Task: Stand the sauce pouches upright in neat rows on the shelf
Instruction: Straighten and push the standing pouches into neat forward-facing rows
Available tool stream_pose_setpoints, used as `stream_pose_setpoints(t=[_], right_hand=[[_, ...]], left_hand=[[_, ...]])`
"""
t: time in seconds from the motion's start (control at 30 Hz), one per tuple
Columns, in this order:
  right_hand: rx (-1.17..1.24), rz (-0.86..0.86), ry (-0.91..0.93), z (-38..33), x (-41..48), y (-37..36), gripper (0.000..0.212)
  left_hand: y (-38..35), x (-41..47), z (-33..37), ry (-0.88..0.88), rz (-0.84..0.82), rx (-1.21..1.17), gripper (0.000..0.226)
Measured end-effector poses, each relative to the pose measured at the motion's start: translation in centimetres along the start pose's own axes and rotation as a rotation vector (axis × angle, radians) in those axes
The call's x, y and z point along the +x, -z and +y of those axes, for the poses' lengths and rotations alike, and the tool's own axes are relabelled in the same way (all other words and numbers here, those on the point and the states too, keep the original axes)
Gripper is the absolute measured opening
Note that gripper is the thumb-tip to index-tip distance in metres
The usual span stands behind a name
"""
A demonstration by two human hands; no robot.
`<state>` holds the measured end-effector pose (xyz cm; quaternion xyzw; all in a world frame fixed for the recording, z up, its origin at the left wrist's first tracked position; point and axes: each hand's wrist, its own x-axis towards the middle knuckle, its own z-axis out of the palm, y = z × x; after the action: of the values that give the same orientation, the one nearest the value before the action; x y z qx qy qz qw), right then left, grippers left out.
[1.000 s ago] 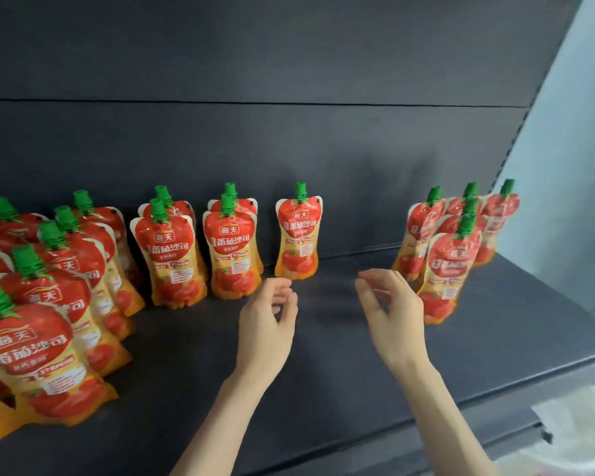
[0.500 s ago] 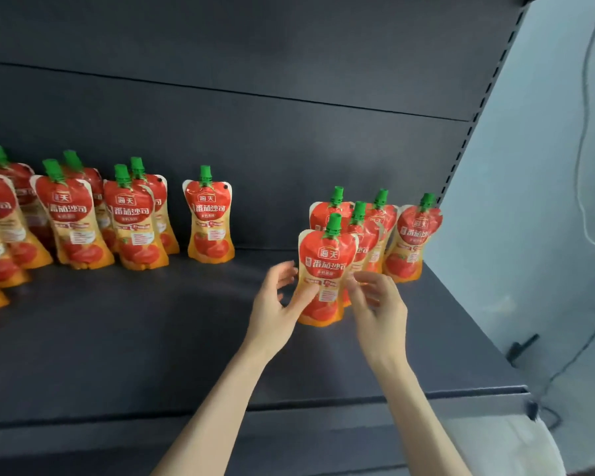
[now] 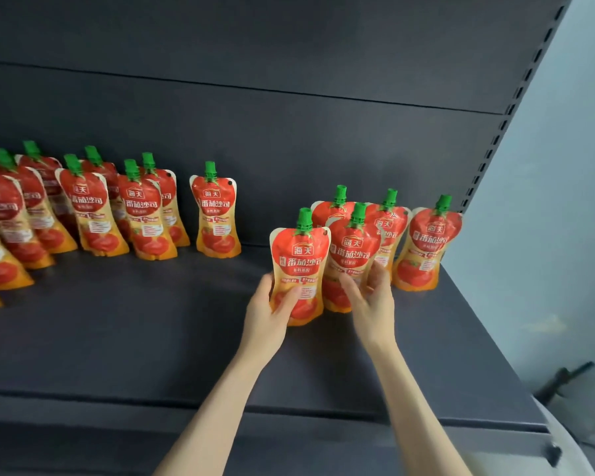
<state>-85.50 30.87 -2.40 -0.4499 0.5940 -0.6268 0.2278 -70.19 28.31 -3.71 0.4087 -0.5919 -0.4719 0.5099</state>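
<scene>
Red-and-orange soft plastic sauce pouches with green screw caps, printed with tomatoes, stood in ranks at the left of the dark grey metal shelf. One lone pouch stood apart from them, near the back panel. At the right end we counted a loose cluster of five.

- Front pouch: upright; we could not tell whether its base touched the shelf. The left hand held it, thumb across its lower face, fingers behind.
- Second pouch: just behind and beside the first. The right hand held it low, fingers curled round its right edge.
- Two further pouches stood behind these, partly hidden.
- The end pouch stood free, nearest the pale wall.

Step in hand, as we judged it: taking the cluster's strays to re-set them in line. The next move would call for carrying both toward the lone pouch and setting each flat on its base, label forward. Each would need releasing without nudging its neighbours, since these soft pouches looked apt to topple.
</scene>
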Motion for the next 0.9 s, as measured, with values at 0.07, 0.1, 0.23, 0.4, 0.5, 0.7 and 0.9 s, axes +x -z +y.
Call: stream_pose_setpoints(t=[0.07, 0.1, 0.23, 0.4, 0.5, 0.7, 0.9], right_hand=[[-0.038, 0.011, 0.017, 0.3, 0.6, -0.1, 0.012], [-0.031, 0.014, 0.015, 0.5, 0.7, -0.1, 0.013], [0.115, -0.067, 0.001, -0.6, -0.7, -0.3, 0.007], [0.22, -0.14, 0.0, -2.4, -2.3, -2.4, 0.011], [0.208, -0.195, 0.006, -3.3, -2.9, -4.6, 0.013], [0.176, -0.26, -0.011, -4.4, -4.0, -11.2, 0.018], [0.233, -0.245, -0.056, -5.4, -4.9, -20.4, 0.025]], left_hand=[[-0.1, -0.1, 0.1, 0.026, -0.004, -0.016, 0.011], [0.0, -0.1, 0.1, 0.029, 0.001, -0.015, 0.01], [1.3, -0.7, 0.4, 0.032, 0.054, -0.019, 0.013], [5.0, -1.5, 1.1, 0.045, 0.125, -0.025, 0.024], [7.7, -1.7, 1.4, 0.052, 0.168, -0.022, 0.025], [13.9, -1.3, 1.4, 0.079, 0.267, -0.047, 0.012], [22.4, 1.4, 0.6, 0.068, 0.21, -0.04, 0.022]])
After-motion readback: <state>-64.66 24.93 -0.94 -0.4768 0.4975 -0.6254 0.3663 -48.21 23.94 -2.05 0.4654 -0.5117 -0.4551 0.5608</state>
